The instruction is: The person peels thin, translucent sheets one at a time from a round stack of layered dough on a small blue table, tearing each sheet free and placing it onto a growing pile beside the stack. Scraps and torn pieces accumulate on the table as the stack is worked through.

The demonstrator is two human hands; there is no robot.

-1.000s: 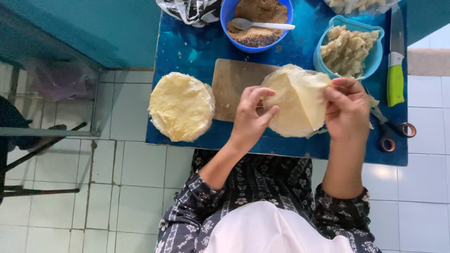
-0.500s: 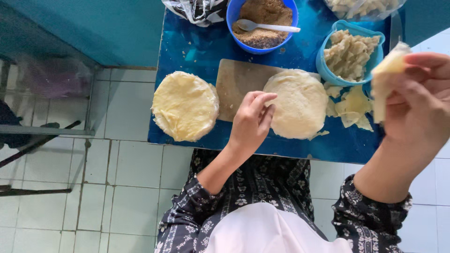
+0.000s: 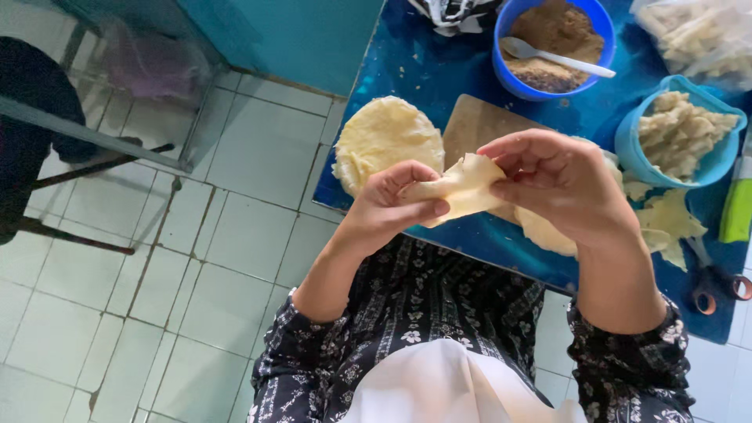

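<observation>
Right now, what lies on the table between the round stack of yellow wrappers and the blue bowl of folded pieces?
In the head view, a wooden cutting board lies between the wrapper stack and the bowl of folded pieces.

Both forearms rise from patterned dark sleeves and meet in front of the body. The left hand [image 3: 395, 205] is curled, thumb pressed along its bent fingers in a pinch. The right hand [image 3: 560, 182] arches over, fingertips pointing toward the left fingers, closed in a pinch too.

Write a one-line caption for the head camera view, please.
Both hands, left hand and right hand, hold a thin dough wrapper above the blue table.
</observation>
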